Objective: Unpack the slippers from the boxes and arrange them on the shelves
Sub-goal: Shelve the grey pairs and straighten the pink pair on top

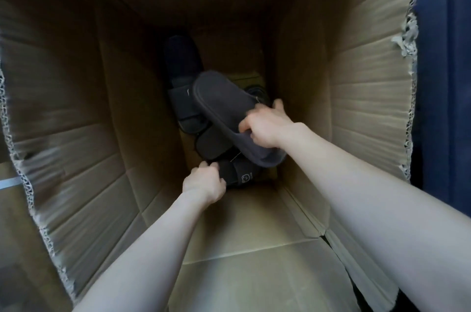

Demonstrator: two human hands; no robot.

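I look down into a deep cardboard box [356, 107]. Several dark slippers lie at its bottom. My right hand [267, 128] is shut on a dark grey slipper [224, 105], lifted sole up above the pile. My left hand [204, 181] grips a black slipper with a small white logo [239, 174] at the near end of the pile. Another black slipper [183, 59] lies at the far end, and a strapped one [183, 105] sits partly under the lifted slipper.
Tall box walls rise close on the left [63, 133] and right. Torn flaps edge the opening. A blue curtain or fabric [446, 82] hangs outside the box on the right. The box floor [249, 222] near me is bare cardboard.
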